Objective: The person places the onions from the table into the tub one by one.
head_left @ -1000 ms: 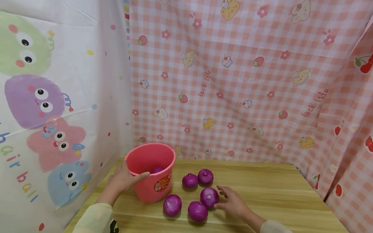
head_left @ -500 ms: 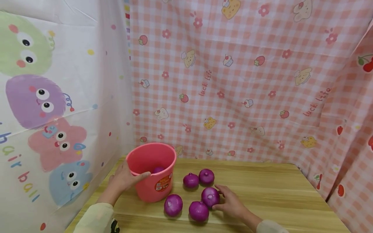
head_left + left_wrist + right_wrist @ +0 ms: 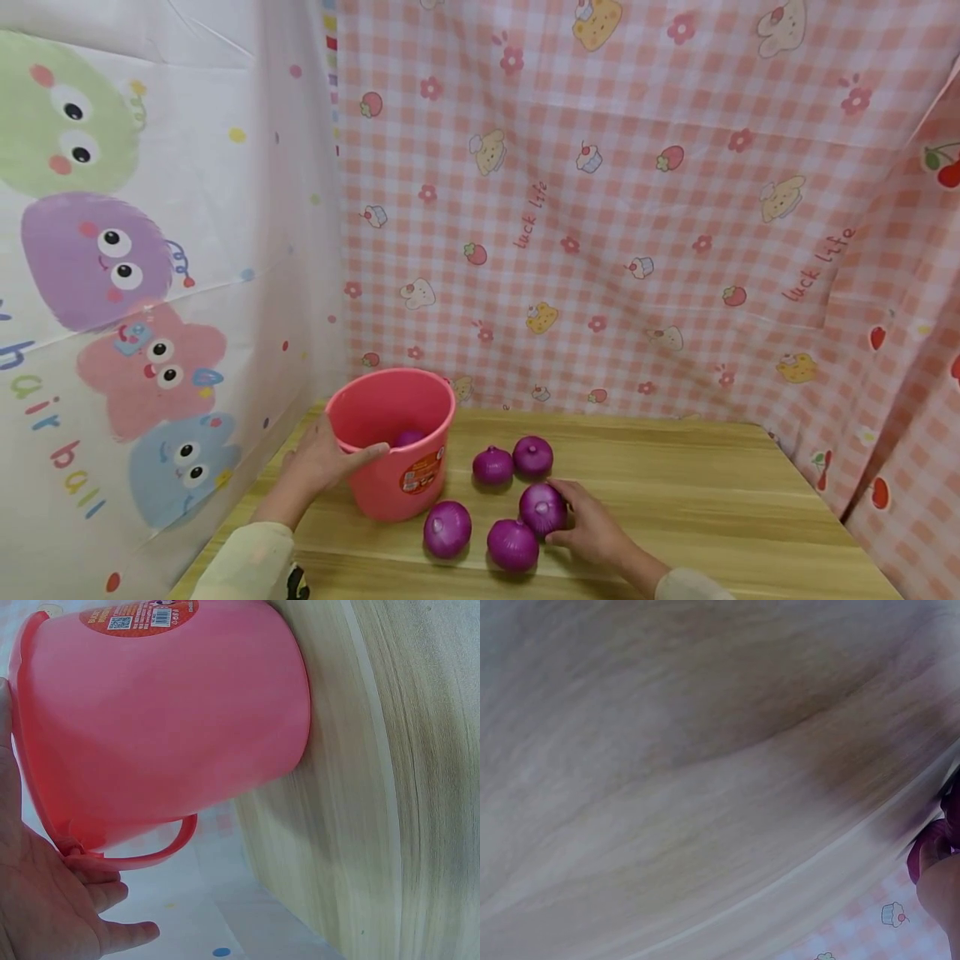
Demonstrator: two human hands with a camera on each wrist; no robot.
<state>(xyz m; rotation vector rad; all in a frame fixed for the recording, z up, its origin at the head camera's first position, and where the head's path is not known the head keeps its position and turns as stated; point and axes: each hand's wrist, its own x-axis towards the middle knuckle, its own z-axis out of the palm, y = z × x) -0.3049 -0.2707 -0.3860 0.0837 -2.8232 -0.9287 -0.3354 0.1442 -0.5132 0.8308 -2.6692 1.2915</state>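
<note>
A pink bucket (image 3: pixel 397 492) stands on the left of the table, a purple onion (image 3: pixel 408 438) partly visible inside. My left hand (image 3: pixel 318 458) holds its rim, thumb along the front edge. In the left wrist view, several fingers (image 3: pixel 109 896) lie by the handle (image 3: pixel 154 859). My right hand (image 3: pixel 596 525) grips a purple onion (image 3: pixel 542 510) from its right side, thumb low and fingers behind; the onion still rests on the table. In the right wrist view only a bit of the hand (image 3: pixel 941 896) and dark purple onion skin (image 3: pixel 926 851) show at the edge.
Touching or close by the gripped onion is another onion (image 3: pixel 513 546). Two onions (image 3: pixel 492 467) sit behind, and one more (image 3: pixel 447 529) lies in front of the bucket. The wooden table (image 3: pixel 712 500) ends at a checked curtain (image 3: pixel 637 208); a white cartoon sheet (image 3: pixel 247 208) hangs left.
My right hand has moved slightly left and its fingers and thumb have come round the onion. My left hand stays on the bucket rim. The head view has shifted a little.
</note>
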